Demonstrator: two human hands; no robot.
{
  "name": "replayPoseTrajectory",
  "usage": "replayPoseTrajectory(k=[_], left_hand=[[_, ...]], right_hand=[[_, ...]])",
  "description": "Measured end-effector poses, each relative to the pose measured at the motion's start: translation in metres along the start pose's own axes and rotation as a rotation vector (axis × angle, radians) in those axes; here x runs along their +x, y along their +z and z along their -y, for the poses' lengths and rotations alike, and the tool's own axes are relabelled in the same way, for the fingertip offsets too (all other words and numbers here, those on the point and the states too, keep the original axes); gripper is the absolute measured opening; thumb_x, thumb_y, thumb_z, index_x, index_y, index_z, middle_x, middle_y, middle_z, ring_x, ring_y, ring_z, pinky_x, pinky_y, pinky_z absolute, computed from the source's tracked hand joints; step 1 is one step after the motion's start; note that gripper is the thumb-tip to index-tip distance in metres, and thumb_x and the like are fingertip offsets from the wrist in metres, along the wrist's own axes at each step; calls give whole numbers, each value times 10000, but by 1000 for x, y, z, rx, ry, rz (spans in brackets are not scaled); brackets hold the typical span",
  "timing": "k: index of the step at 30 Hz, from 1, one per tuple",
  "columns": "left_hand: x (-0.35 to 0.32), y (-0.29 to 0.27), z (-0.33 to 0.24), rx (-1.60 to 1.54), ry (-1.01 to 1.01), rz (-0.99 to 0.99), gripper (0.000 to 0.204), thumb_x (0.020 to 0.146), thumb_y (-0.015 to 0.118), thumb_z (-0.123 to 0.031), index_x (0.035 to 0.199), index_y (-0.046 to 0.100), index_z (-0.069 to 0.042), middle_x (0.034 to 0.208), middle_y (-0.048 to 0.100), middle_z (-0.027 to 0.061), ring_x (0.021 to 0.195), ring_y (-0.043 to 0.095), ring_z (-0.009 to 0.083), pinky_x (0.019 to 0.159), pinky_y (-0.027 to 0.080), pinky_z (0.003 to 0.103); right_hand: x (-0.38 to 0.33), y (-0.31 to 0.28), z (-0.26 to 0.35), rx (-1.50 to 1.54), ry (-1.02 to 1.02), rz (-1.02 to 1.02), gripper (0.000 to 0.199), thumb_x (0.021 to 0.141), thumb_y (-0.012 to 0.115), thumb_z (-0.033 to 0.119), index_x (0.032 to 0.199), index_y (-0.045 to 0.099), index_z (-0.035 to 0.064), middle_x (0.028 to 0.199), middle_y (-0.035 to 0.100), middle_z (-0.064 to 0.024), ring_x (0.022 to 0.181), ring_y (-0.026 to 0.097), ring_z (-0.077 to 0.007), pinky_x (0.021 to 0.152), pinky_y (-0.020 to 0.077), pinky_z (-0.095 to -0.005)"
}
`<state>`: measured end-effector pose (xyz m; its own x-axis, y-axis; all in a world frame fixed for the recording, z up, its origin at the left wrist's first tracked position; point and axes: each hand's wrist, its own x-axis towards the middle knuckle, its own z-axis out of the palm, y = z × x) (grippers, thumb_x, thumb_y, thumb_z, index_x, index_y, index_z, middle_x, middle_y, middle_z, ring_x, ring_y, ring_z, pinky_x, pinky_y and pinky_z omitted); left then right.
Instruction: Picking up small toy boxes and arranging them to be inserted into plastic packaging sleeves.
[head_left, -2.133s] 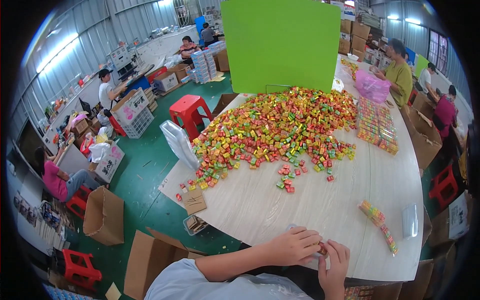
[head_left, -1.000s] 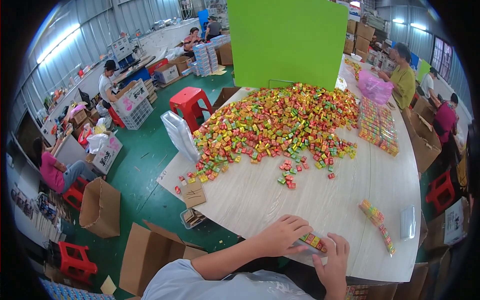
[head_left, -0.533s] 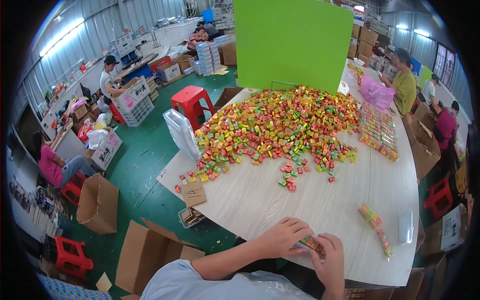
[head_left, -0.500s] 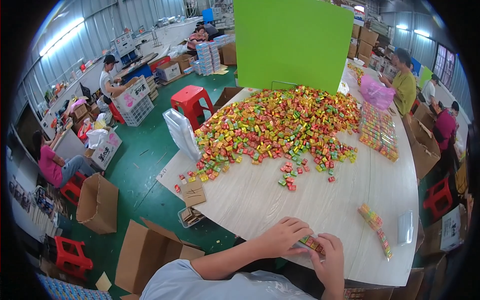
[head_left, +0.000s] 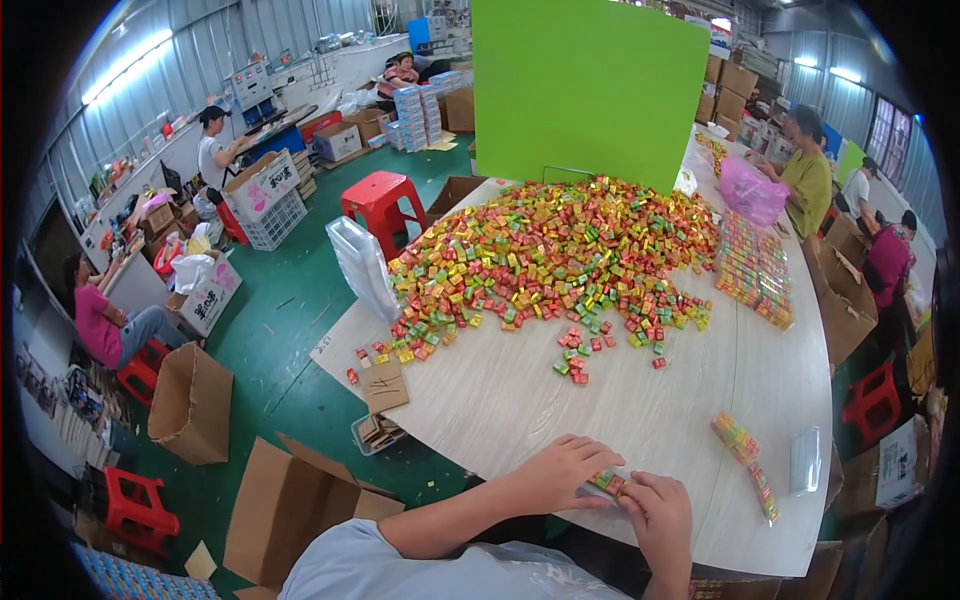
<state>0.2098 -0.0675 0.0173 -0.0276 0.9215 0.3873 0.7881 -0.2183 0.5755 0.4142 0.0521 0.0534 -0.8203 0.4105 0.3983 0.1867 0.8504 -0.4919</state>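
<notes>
Clasps a short row of small wrapped pieces [head_left: 607, 483] in clear plastic between left hand [head_left: 562, 473] and right hand [head_left: 660, 512], at the lower centre of the frame, by the near edge of the bench [head_left: 500, 400]. With the left grip, curls fingers over the row's left end; with the right grip, pinches the right end between thumb and fingers. Cannot tell the exact count of pieces beneath the fingers.

Has 2 filled strips at the lower right of the frame, a wider strip [head_left: 735, 438] above a narrower strip [head_left: 763, 492], lying almost end to end, with a clear tray [head_left: 806, 460] just beside. Faces a broad heap of red, yellow, green and orange pieces [head_left: 560, 265] across the frame's centre, below an upright green board [head_left: 590, 90]. Right of the heap, shows rows of filled packs [head_left: 755, 272] laid flat, near a pink bag [head_left: 752, 192]. At the heap's left edge, shows a stack of clear trays [head_left: 362, 268] and, lower down, a cardboard piece [head_left: 384, 386].
</notes>
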Motion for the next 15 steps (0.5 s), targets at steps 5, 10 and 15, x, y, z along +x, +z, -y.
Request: replayPoseTrajectory(k=[5,10,15], left_hand=[[0,-4,-3,-17,-8,6,608,885,791,-422,1359,585,-102,1316,641,132,1254,594,339,1097,439,473],[-9,-11,-11,-43,-27,-39,632,862,823,-390,1364,577,-94,1343,616,147,1286,569,356,1103,441,470],[-2,-1,-9,-105,-12,-5,682,825,863,-365,1366,567,-74,1356,601,168,1291,563,377,1102,448,474]], right_hand=[[4,-4,-2,-17,-62,16,217,832,807,184,1010,752,73,1108,737,-99,981,670,-310,894,497,-435],[6,-8,9,-10,-58,23,238,822,818,187,1011,745,63,1095,740,-91,975,673,-305,903,500,-436],[-11,-13,2,-9,-4,-54,257,806,837,194,1017,744,80,1067,737,-82,963,676,-308,888,510,-433]])
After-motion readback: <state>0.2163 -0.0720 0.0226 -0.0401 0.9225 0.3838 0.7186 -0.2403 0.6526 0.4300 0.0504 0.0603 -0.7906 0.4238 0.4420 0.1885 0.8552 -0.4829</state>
